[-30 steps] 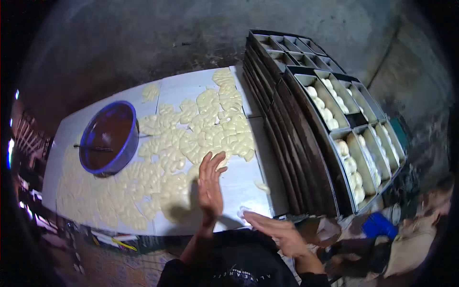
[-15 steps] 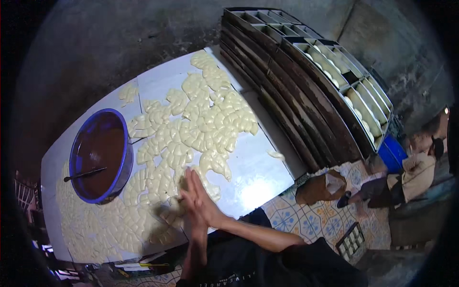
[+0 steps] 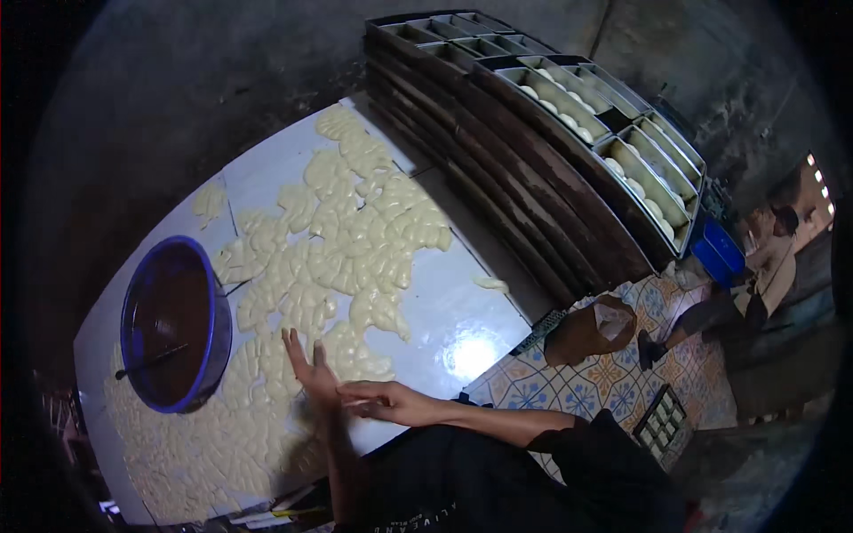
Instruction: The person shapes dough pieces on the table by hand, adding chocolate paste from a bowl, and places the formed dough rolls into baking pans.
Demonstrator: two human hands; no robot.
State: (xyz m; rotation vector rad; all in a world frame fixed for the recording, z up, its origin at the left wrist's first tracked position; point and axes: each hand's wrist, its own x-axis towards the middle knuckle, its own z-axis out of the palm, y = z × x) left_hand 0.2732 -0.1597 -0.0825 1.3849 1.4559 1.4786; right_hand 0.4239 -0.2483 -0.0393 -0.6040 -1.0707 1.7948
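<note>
My left hand [image 3: 311, 371] is raised over the dough, fingers apart and holding nothing. My right hand [image 3: 382, 398] lies sideways against its heel, fingers loosely bent and together; whether anything is between them is hidden. Flattened, glossy pale dough pieces [image 3: 355, 222] cover much of the white-tiled table [image 3: 471, 302]. To the left, a blue basin [image 3: 215, 333] holds brown liquid, with a dark stick [image 3: 151, 360] lying across it.
On the right stand stacked dark metal pans [image 3: 506, 169], the top ones holding dough balls [image 3: 635, 186]. Beyond are a blue container [image 3: 715, 249], a brown sack [image 3: 577, 333], another person [image 3: 764, 284] and a tray of small pieces [image 3: 662, 422] on patterned floor.
My hands have gone from pressed upright together to my right lying crosswise at my left's heel. The view has swung, bringing the other person and floor into sight on the right.
</note>
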